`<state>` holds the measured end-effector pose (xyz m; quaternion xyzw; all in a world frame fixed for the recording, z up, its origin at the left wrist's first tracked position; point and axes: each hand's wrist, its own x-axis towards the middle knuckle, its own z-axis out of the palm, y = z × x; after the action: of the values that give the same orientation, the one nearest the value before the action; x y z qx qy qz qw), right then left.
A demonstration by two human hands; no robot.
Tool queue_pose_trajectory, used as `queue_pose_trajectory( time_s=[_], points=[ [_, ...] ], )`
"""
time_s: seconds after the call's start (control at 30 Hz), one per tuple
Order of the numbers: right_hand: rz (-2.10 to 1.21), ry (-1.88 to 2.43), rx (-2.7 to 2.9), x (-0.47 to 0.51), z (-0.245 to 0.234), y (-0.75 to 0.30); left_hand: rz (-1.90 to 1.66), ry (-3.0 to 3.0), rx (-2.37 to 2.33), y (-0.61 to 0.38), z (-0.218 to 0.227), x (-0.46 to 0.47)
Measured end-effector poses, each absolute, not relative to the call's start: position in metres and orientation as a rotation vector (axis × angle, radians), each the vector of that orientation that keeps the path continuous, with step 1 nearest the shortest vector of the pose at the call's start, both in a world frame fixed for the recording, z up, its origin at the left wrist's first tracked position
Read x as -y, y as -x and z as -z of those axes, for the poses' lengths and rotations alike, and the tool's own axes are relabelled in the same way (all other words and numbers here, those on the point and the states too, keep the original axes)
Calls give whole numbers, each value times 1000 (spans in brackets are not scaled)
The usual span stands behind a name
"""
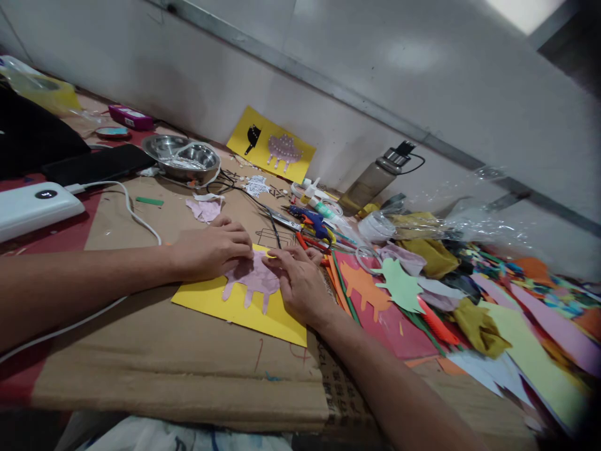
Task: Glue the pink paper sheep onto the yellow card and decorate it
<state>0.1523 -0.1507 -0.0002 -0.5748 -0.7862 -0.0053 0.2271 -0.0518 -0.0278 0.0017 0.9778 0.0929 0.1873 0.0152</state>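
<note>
A yellow card (pixel 201 300) lies on the cardboard in front of me, with a pale purple fabric cutout (pixel 256 279) with drip-shaped legs on it. My left hand (pixel 213 248) rests on the upper left of the cutout, its fingers bent down onto it. From the right, my right hand (pixel 300 275) reaches over the cutout's upper right with fingers extended and touching it. Neither hand is seen gripping anything; the fingertips are partly hidden. Behind, against the wall, leans a similar yellow card (pixel 260 134) with a beaded purple shape and a black shape.
Scissors (pixel 282 218), a blue glue gun (pixel 314 220) and a grey bottle (pixel 373 178) lie beyond my hands. Steel bowl (pixel 181 160) at back left; white power bank (pixel 37 210) with cable at left. Orange cutout (pixel 366 288), green cutout (pixel 401 285) and scraps crowd the right.
</note>
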Motion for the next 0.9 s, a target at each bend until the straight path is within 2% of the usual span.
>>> queue_pose_trajectory(
  time_s=[0.2,0.4,0.6,0.8,0.9],
  points=[
    [114,1518,2102,152,1,-156,-652,-3053,-303,53,-3,30],
    [-6,1521,2151,149,-1,-152,-664,-2957,-363,53,0,29],
    [92,1511,2149,147,-3,-151,-613,-2745,-507,51,-1,25],
    [-167,1520,2441,144,-13,-143,-652,-2446,-615,53,-1,14],
    [-190,1544,2582,144,-20,-138,-670,-2372,-636,54,0,9]
  ],
)
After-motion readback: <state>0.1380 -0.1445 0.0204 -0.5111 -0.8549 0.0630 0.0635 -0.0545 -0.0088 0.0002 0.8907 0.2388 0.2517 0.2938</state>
